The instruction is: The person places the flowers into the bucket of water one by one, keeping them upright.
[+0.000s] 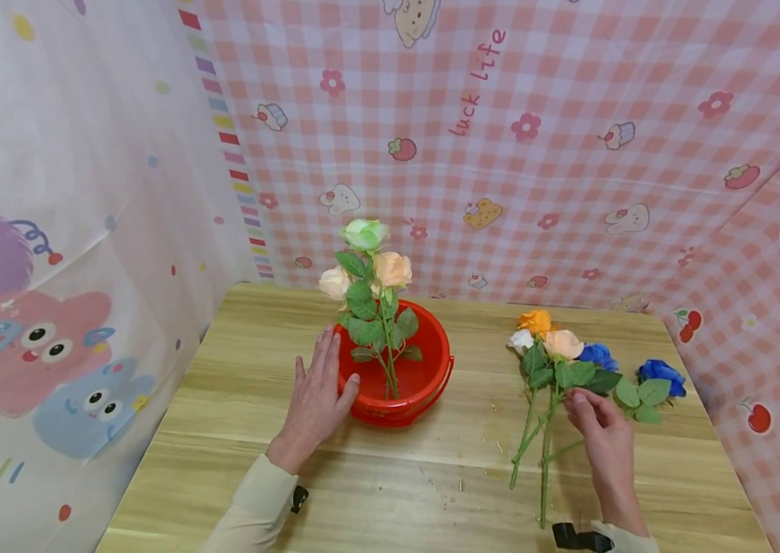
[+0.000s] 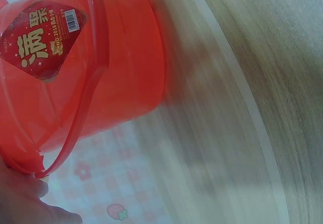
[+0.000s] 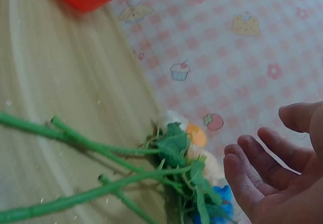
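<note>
A red bucket (image 1: 436, 338) stands on the table with several artificial roses in it: a pale green rose (image 1: 365, 233), a peach rose (image 1: 393, 269) and a cream rose (image 1: 335, 283). My left hand (image 1: 316, 395) lies against the bucket's left side, fingers straight, thumb at the rim. On the right lies a loose pile of roses: orange (image 1: 535, 321), white (image 1: 520, 341), peach (image 1: 563, 344) and blue (image 1: 597, 356). My right hand (image 1: 602, 438) is beside their leaves and upper stems. In the right wrist view, the fingers (image 3: 272, 171) are parted from the thumb with nothing between them.
Another blue rose (image 1: 662, 377) lies separately at the table's right. Water drops (image 1: 461, 485) are scattered on the wooden table (image 1: 258, 330) between bucket and pile. A pink checked cloth (image 1: 472, 169) hangs behind, and printed cloths hang at both sides.
</note>
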Tool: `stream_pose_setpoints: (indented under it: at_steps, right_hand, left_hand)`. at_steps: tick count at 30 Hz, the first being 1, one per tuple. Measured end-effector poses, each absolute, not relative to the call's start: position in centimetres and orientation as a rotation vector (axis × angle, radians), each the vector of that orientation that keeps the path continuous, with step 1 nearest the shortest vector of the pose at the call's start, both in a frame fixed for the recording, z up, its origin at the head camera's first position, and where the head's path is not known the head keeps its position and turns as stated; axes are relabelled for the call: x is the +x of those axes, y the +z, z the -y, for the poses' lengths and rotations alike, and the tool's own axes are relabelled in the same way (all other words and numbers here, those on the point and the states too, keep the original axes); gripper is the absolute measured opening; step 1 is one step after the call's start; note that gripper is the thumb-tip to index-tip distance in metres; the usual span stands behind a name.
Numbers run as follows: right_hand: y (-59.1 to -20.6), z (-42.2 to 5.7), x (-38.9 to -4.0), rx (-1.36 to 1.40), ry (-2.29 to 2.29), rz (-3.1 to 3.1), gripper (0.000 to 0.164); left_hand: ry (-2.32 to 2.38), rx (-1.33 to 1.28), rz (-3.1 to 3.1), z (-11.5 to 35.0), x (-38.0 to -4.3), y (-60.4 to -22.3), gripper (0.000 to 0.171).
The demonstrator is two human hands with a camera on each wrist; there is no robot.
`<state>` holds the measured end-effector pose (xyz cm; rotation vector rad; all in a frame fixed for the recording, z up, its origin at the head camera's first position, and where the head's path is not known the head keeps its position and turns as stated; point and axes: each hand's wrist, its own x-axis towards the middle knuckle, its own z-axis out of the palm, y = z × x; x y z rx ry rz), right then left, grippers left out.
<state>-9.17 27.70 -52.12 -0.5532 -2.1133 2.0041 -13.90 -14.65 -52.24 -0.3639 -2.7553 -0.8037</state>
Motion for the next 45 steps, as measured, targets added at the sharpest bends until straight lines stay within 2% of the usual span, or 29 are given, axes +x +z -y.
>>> stream_pose_setpoints:
  at_steps: [12, 21, 45]
  right_hand:
    - [-53.9, -28.6, -8.6, -0.689, 1.925, 2.343, 0.055]
    - [-54.5, -29.2, -8.4, -0.686, 1.996, 2.536, 0.063]
    - [-56.1, -29.4, -8.6, -0.694, 2.072, 2.594, 0.055]
  left_hand:
    - [-0.819, -0.362, 2.755, 14.6, -13.9, -52.2, 0.073]
    - [-0.83, -0.355, 2.765, 14.6, -13.7, -52.2, 0.073]
    - [-0.829, -0.358, 2.77, 14.6, -13.8, -52.3, 0.073]
